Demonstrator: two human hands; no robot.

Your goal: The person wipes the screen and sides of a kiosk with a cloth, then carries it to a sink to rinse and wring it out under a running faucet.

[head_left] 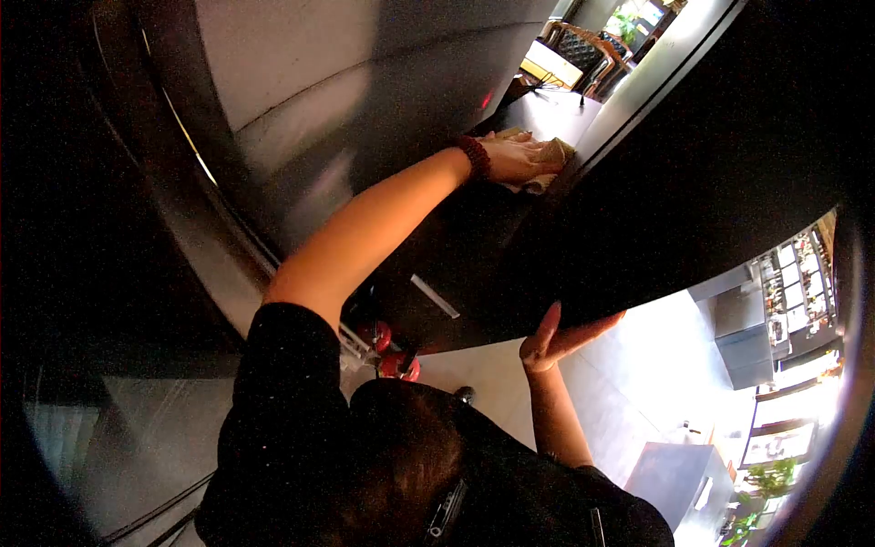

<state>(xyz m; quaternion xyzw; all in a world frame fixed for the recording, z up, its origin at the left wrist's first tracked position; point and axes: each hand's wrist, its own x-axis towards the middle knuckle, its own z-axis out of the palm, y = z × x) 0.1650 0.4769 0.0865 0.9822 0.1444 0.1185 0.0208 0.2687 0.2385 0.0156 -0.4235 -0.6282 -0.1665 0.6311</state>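
Note:
My left hand (521,157), with a dark red beaded bracelet at the wrist, reaches far across a dark tabletop (465,237). Under its fingers is a light tan cloth (538,182), pressed onto the surface near a pale upright panel. My right hand (567,339) is at the near edge of the dark top. Its thumb points up against the edge, and its fingers stretch out to the right along it; nothing loose shows in that hand. Between the arms, a thin white strip (435,296) lies on the dark surface.
A grey curved panel (365,82) rises beyond my left arm. Red objects (399,367), not clear in kind, sit low below the edge. Cables (550,84) lie at the far end, with a chair (583,50) behind. A grey cabinet (670,479) stands at lower right.

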